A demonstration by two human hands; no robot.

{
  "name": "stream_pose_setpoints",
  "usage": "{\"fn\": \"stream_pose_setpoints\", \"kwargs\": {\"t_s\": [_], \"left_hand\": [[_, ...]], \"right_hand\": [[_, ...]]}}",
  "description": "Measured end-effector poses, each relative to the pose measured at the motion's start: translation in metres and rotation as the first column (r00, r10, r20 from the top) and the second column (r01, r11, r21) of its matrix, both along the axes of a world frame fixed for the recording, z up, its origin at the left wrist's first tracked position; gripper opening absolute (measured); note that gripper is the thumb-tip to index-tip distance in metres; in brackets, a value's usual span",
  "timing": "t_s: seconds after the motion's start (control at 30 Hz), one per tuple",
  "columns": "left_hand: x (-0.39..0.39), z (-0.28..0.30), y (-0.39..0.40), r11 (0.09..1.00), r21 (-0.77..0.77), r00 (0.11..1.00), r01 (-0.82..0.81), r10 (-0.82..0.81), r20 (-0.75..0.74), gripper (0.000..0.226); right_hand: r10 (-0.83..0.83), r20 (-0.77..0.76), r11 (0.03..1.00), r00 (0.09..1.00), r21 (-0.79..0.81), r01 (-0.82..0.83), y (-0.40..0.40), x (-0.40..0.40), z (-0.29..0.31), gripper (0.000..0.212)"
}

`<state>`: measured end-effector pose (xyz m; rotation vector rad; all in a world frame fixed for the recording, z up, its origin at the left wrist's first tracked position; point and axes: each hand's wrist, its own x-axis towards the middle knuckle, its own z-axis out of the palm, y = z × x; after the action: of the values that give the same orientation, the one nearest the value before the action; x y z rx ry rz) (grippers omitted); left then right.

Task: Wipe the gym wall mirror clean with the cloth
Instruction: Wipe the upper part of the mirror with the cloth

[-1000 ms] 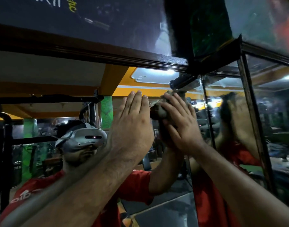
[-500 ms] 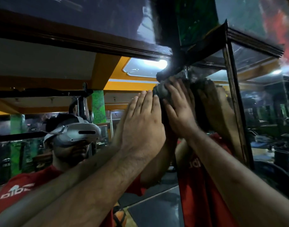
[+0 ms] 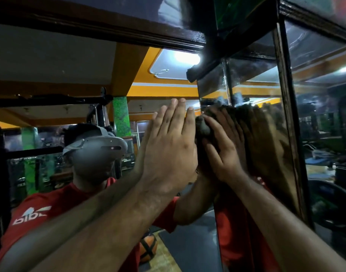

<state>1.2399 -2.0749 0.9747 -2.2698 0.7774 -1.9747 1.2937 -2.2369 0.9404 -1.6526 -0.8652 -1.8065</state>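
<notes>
- Two hands are raised against the glass. The left hand [image 3: 168, 146] is flat, fingers straight and together, palm laid on the mirror [image 3: 60, 61].
- The right hand [image 3: 225, 148] presses one cloth [image 3: 202, 127] against the glass; its fingers lie spread over the cloth, and whether they curl round it cannot be told.
- The cloth is a dark grey wad — only a bulge of it shows, just beside the left hand's little finger, at the vertical seam in the corner.
- Two mirror panels meet at that corner: the wide one on the left and a narrower side panel [image 3: 252, 75] on the right, set at an angle.
- A dark wooden frame [image 3: 109, 22] runs along the top of both panels, and a dark wooden post [image 3: 285, 114] stands at the right edge of the side panel.
- The glass reflects a dim gym with orange and yellow ceiling beams, a green pillar [image 3: 121, 114] and one bright ceiling light [image 3: 186, 57].
- Also reflected: the person in a red shirt [image 3: 50, 205] with a grey headset [image 3: 97, 148], and black bars of a weight rack [image 3: 50, 99] behind.
- An orange ball [image 3: 147, 246] shows low in the reflection, on the floor.
- Both forearms cross the lower view and hide much of the mirror's lower middle.
</notes>
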Motion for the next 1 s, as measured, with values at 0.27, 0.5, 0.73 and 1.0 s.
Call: {"fn": "stream_pose_setpoints", "kwargs": {"t_s": [0.27,0.5,0.73,1.0], "left_hand": [[0.003,-0.02,0.02,0.967,-0.122,0.973,-0.226,0.23,0.02,0.071],[0.007,-0.025,0.02,0.977,-0.121,0.983,-0.174,0.179,0.037,0.066],[-0.019,-0.037,0.07,0.976,-0.17,0.985,-0.135,0.151,0.087,0.06],[-0.011,-0.042,0.075,0.971,-0.127,0.975,-0.204,0.213,0.065,0.062]], "right_hand": [[-0.148,-0.107,0.989,0.983,0.006,0.149,0.028,-0.004,-0.017,0.06],[-0.048,-0.199,0.979,0.979,0.185,0.086,0.032,-0.001,0.004,0.052],[-0.048,-0.156,0.97,0.987,0.23,0.083,0.032,-0.005,0.002,0.051],[-0.278,-0.1,0.953,0.955,0.097,0.288,0.07,-0.016,-0.018,0.051]]}}
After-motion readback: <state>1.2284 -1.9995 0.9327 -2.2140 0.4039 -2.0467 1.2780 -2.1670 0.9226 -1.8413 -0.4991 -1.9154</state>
